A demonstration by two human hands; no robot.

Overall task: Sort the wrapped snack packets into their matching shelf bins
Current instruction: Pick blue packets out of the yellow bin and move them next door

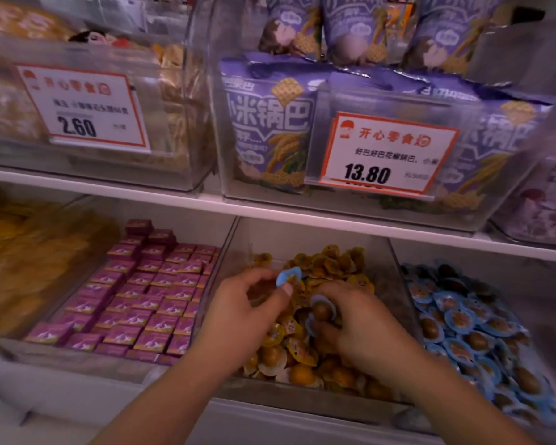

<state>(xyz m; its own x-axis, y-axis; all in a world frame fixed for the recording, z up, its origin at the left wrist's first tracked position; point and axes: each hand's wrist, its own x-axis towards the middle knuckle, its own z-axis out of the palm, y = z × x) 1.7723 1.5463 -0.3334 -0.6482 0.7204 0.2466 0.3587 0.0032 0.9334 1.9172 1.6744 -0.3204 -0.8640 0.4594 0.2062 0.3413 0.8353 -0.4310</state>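
Sorting here means pulling the stray blue-wrapped packets out of the yellow-packet bin (395, 284) and dropping them into the blue-packet bin (533, 284) just right of it. It would go best, I judge, if each stray is lifted clear of the yellow packets (328, 261) around it, so none ride along, and then carried over the clear divider between the two bins rather than tossed.

Both forearms reach in over the front edge of the yellow-packet bin, palms down. Left hand (247, 303) hovers over the middle of that bin, its grip closed in a pinch: thumb and fingertips hold one blue-wrapped packet (288, 277) raised above the pile. Right hand (350, 326) sits just beside it, toward the blue-packet bin, fingers curled round a second blue-wrapped packet (322, 311) with a brown snack showing through; it lies low against the pile. Pink boxes (148, 297) fill the bin to the left.
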